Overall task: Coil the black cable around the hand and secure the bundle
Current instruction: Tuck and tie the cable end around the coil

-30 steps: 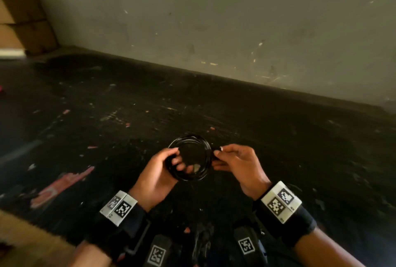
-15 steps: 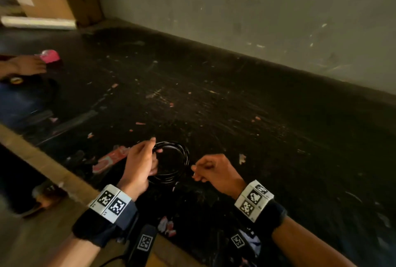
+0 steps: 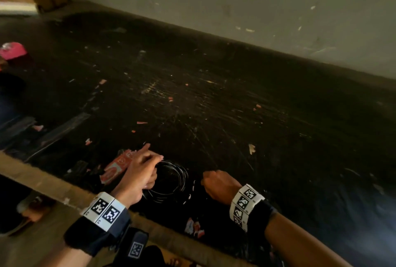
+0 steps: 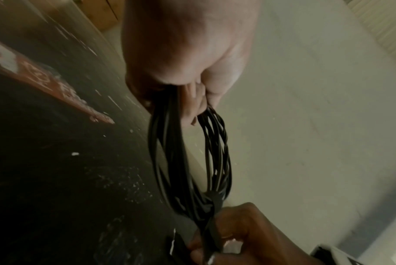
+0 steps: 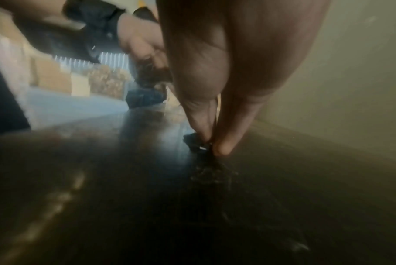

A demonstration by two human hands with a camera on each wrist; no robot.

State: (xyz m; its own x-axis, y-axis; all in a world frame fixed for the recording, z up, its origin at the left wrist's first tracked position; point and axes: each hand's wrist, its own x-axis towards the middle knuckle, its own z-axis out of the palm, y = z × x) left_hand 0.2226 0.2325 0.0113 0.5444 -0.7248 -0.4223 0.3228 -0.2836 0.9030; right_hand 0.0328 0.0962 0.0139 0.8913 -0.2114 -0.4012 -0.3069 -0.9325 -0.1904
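L hand [image 3: 140,173] near the table's front edge, back of hand up, index finger sticking out, other fingers curled round one side of the cable coil [image 3: 171,181]. R hand [image 3: 218,184] just to its right, fist-like, thumb & forefinger pinching the strap [image 4: 215,211] at the coil's other side. Both forearms reach in from the front edge, tag bands on both wrists.
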